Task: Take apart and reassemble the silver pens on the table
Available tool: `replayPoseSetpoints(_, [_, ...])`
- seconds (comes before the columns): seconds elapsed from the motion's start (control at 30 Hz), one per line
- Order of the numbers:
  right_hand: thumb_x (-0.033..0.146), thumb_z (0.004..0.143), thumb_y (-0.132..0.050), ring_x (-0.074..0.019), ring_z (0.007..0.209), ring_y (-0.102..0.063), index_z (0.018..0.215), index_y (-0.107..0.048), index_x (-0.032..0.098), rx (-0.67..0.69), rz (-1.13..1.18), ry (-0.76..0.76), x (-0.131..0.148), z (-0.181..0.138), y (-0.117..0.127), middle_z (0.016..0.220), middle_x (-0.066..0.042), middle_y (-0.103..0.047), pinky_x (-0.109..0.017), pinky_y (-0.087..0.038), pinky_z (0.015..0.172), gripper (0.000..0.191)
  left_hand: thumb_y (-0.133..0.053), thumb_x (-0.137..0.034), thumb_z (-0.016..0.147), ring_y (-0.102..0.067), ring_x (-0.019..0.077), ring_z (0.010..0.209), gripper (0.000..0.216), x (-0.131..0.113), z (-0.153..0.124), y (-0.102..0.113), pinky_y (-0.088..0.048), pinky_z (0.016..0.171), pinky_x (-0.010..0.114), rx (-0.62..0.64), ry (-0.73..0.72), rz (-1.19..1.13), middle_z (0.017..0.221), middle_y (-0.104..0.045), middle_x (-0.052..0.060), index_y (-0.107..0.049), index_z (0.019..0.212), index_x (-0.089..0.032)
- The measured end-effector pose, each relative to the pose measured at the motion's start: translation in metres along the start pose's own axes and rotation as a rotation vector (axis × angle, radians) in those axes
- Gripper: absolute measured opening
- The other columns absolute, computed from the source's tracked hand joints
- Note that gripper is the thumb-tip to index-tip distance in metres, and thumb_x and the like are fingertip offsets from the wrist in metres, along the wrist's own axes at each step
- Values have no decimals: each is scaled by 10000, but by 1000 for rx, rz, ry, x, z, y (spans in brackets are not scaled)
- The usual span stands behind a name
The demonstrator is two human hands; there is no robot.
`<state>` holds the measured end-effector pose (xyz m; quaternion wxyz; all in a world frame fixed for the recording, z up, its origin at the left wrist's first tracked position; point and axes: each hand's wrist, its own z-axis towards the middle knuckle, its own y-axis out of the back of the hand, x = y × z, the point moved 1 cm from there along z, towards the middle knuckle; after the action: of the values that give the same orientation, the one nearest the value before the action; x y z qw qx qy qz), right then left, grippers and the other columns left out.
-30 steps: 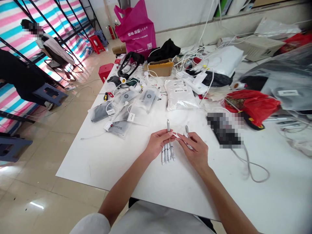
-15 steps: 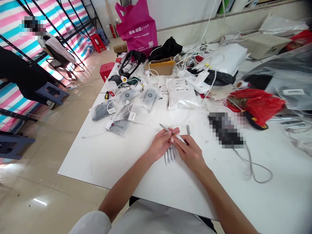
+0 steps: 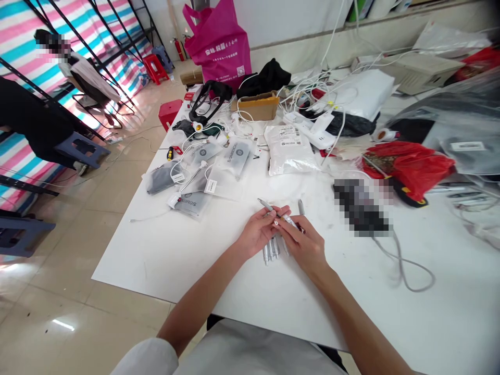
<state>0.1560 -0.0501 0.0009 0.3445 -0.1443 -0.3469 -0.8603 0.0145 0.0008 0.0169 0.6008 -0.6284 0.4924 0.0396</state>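
Note:
Both my hands meet over the white table point(image 3: 187, 250). My left hand point(image 3: 258, 232) pinches a silver pen point(image 3: 265, 204) whose tip sticks out up and to the left. My right hand point(image 3: 307, 245) is closed on the pen's other end. Under my hands lies a small bunch of silver pens point(image 3: 271, 249). A single grey pen cap point(image 3: 301, 207) rests on the table just beyond my right hand.
Plastic-bagged items point(image 3: 219, 166), a white pouch point(image 3: 289, 151), tangled white cables point(image 3: 312, 99), a cardboard box point(image 3: 258, 107), a red bag point(image 3: 410, 166) and a grey cable point(image 3: 406, 265) crowd the table's far half and right side. A pink bag point(image 3: 219, 41) stands behind. A person sits far left.
The pen in my left hand stood upright a second ago and now lies tilted between both hands. My right hand put down the grey cap and closed on the pen.

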Motion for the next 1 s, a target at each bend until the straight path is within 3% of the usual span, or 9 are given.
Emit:
replayPoseSetpoints(0.63, [193,970,-683,-114,683,-597,1134,-782,299,-10,28,-50,5,4,1,927,-35,-703,-267,-489,582,220,-780,-400,879,-554,307,1395,264,-2,-1,2,-415,1173,445,31,7,21,1408,-661,118,-723,1049,-206])
replayPoseSetpoints(1.0, [157,958,-695,-113,679,-604,1148,-778,305,-30,27,-18,8,8,4,934,-30,-709,-270,-504,580,254,-769,-368,895,-592,305,1351,241,0,-1,2,-413,1174,457,50,19,5,1379,-681,133,-731,1055,-192])
